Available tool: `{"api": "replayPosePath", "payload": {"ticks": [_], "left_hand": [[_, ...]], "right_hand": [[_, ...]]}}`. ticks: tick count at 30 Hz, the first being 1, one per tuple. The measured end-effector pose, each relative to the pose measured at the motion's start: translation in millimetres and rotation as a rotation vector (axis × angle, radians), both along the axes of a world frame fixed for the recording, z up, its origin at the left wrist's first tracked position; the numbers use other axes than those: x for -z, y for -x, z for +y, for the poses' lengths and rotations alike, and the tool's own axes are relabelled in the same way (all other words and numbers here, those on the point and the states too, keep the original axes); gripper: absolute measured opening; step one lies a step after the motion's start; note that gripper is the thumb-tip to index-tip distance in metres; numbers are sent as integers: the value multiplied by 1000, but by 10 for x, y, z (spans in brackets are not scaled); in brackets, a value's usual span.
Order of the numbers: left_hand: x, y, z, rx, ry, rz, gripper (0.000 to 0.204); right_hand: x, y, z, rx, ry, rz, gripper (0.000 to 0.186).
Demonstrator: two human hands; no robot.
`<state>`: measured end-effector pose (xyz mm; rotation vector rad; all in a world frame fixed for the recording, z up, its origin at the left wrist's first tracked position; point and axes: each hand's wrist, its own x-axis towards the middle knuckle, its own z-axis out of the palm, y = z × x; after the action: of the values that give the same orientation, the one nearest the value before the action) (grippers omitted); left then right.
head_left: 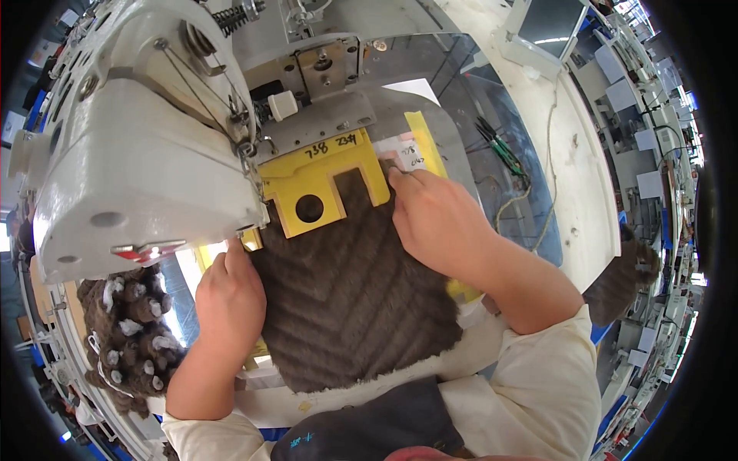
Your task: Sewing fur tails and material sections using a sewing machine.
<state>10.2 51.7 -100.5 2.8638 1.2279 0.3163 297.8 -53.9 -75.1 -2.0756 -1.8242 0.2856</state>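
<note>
A brown furry fabric piece [354, 307] with V-shaped ridges lies in front of me, its far edge under a yellow template [315, 165]. The template has a round hole and a rectangular notch, through which the fur shows. My left hand [231, 296] is closed at the fabric's left edge, just below the sewing machine's head [146, 161]; its fingertips are partly hidden. At the far right corner, my right hand [438, 219] pinches the fabric beside the template's right arm. White paper with pink patches [405, 148] lies just past those fingers.
Green-handled tweezers or snips [501, 150] lie on the right of the machine bed, near a cord [511, 201]. Bundled brown furry pieces with grey tips [131, 334] sit at the left. A screen-like panel [547, 31] stands far right. More brown fur [615, 288] hangs at the right.
</note>
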Motion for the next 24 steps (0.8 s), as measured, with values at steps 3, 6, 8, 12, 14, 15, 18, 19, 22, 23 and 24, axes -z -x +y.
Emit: {"api": "replayPosePath", "payload": {"ticks": [3,6,8,12,14,15,18,19,22,23,24], "left_hand": [[-57,4,-7,-35,55,42,42],[-117,4,16,-22,48,78,46],[-127,14,16,14,-6,97,51],[-110,9,-9,31,-77,163,50],[-81,60,-16,10,-92,129,45],[-54,75,-21,-4,-91,105,42],[67,61,-1,18,-137,16,32],[70,31,2,3,-122,24,32],[22,-44,-42,-7,-164,75,37],[-16,-42,-36,8,-176,83,41],[-15,-33,-27,-22,-172,97,41]], "right_hand": [[37,-21,29,-12,-32,10,24],[27,-49,14,11,-3,22,20],[72,-76,23,-21,-58,6,18],[49,-85,55,-43,-2,-5,18],[46,-27,101,-24,41,27,21],[26,-6,99,6,60,18,23],[3,-17,59,15,9,34,26],[-51,-8,60,27,35,92,25],[-65,-46,8,62,-3,55,32],[-59,-56,-16,57,-49,-4,35],[-61,-55,0,58,-43,-3,36]]}}
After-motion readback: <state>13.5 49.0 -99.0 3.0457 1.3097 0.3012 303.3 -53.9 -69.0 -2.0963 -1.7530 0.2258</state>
